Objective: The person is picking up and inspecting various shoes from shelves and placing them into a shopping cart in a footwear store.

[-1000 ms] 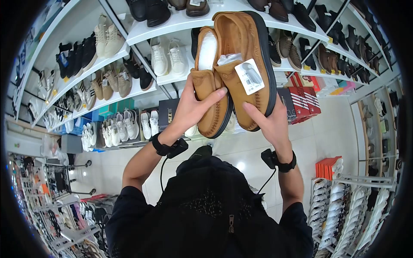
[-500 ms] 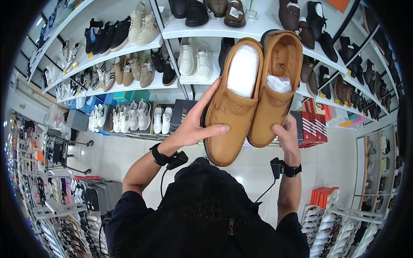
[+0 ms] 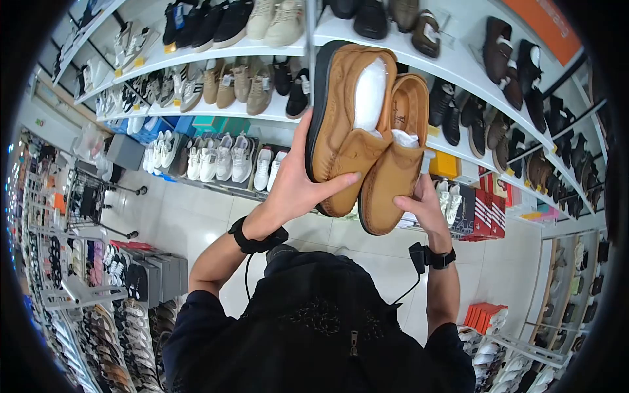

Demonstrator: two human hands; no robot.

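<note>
My left hand (image 3: 296, 185) grips the left tan loafer (image 3: 335, 114), its thumb across the upper and its fingers around the outer side. This loafer is tilted, so its dark sole edge shows along the left. White stuffing (image 3: 370, 95) fills its opening. The right tan loafer (image 3: 393, 177) is held by my right hand (image 3: 424, 208), with the thumb on the upper near the toe and the other fingers mostly hidden. A smaller wad of white paper (image 3: 404, 139) sits inside that one. Both loafers are side by side and touching, toes toward me.
White shelves (image 3: 275, 51) of shoes curve across the front. White sneakers (image 3: 232, 157) stand low on the left, and red striped shoeboxes (image 3: 488, 211) low on the right. A cart (image 3: 88, 196) is at the far left, on the tiled floor. An orange sign (image 3: 547, 26) hangs upper right.
The left loafer has rolled over, showing its sole side, and the pair has shifted slightly left. The view has turned, so the shelves appear farther right.
</note>
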